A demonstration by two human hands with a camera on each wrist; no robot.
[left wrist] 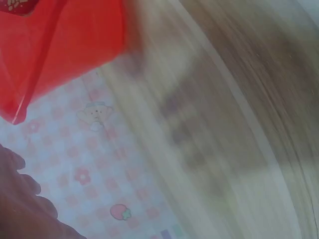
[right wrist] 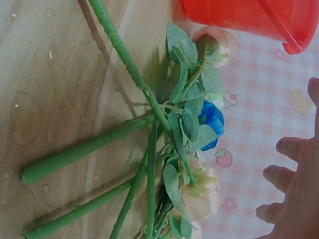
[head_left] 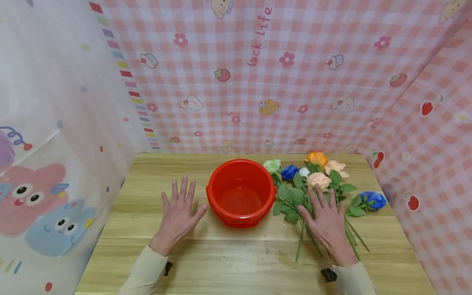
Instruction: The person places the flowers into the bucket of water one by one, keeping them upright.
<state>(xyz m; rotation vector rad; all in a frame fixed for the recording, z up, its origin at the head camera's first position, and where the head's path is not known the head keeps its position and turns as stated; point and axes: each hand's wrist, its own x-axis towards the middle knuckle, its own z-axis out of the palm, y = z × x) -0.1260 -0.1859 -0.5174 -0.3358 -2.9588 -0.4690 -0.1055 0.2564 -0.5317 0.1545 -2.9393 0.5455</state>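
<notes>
A red bucket (head_left: 241,221) stands upright near the middle of the wooden table, with what looks like water inside. To its left my left hand (head_left: 178,217) is held with spread, straight fingers and holds nothing. Over the flower stems my right hand (head_left: 328,225) is spread out too, its fingers straight and gripping nothing. In the right wrist view a gap shows between that hand (right wrist: 294,184) and the stems (right wrist: 89,147). The artificial roses lie in a pile right of the bucket: orange (head_left: 317,158), peach (head_left: 318,180), blue (head_left: 289,172) and pale green (head_left: 272,165).
One blue rose (head_left: 373,200) lies apart near the table's right edge. Water drops (head_left: 277,256) dot the wood in front of the bucket. Checked pink cloth (head_left: 236,90) hangs behind and to the right, and a white printed cloth (head_left: 73,102) on the left.
</notes>
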